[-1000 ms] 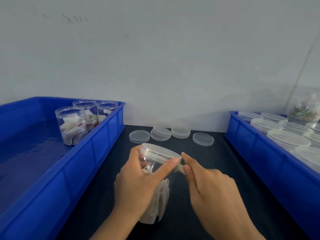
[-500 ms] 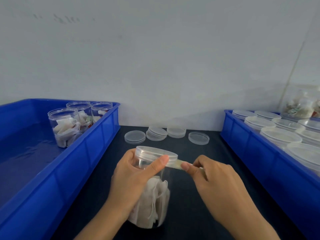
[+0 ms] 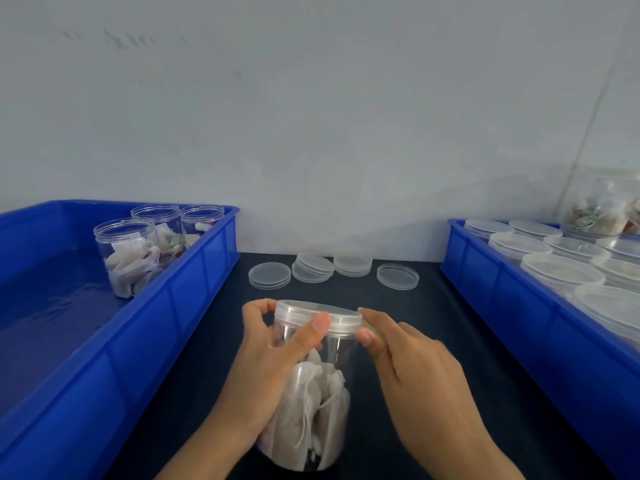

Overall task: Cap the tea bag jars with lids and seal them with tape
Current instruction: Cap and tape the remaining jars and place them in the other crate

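Note:
A clear jar [image 3: 323, 403] full of white tea bags stands on the black table in front of me, with a clear lid [image 3: 317, 315] on top. My left hand [image 3: 273, 362] grips the jar from the left, thumb pressed on the lid's rim. My right hand [image 3: 412, 372] is at the lid's right edge, with thumb and fingertips curled against the rim. A thin strip of clear tape [image 3: 369, 329] seems to lie under those fingertips, but it is hard to make out.
A blue bin [image 3: 145, 327] on the left holds three open jars of tea bags [image 3: 130, 258]. A blue bin [image 3: 512, 306] on the right is packed with several lidded jars [image 3: 561, 275]. Loose clear lids [image 3: 313, 268] lie at the back of the table, by the wall.
My right hand has moved in from holding a tape strip stretched out to the right and now presses at the lid's rim. The jar has turned a little in my left hand.

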A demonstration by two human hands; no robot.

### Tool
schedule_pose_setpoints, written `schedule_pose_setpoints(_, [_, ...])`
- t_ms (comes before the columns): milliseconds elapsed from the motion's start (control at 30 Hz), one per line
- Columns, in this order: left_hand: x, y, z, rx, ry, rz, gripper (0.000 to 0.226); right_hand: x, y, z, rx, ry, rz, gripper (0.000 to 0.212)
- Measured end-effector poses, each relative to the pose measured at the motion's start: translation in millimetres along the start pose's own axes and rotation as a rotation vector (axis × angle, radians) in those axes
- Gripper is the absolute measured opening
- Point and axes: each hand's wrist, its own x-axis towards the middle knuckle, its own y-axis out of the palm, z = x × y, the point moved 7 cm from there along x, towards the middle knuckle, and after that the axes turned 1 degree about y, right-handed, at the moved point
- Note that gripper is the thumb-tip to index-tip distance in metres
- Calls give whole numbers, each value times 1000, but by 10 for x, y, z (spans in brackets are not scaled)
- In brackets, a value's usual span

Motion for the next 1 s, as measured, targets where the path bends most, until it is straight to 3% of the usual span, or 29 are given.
schedule_pose_setpoints(100, [-5,-12,-37,37,45,-10,78,2,-4,-6,109,23,-6,74])
schedule_pose_setpoints(267, [-141,10,-112,221,152,-159,49,4,-48,9,115,11,-33,67])
schedule_pose_setpoints(367, [-208,60,-140,379,161,-187,79,3,-41,57,69,0,-11,64])
schedule_pose_setpoints(500, [-145,-27,-73,339,17,-204,124,-22,-10,118,-6,-46,-16,52])
schedule_pose_setpoints(700, [-59,-109,20,192,-59,-275,90,-2,45,128,-38,7,44,46])
schedule_pose_setpoints(800, [-78,-83,-39,210,24,-254,80,-10,78,-73,314,301,161,55])
schedule_pose_setpoints(867, [-84,-86,-80,241,83,-238,77,-62,161,-158,515,482,358,71])
schedule_pose_setpoints(933, [-65,-122,-106,260,115,-233,77,-82,218,-139,616,466,498,74])
schedule_pose_setpoints(1000, [-28,-169,-120,244,120,-230,81,-43,159,-143,548,390,462,69])
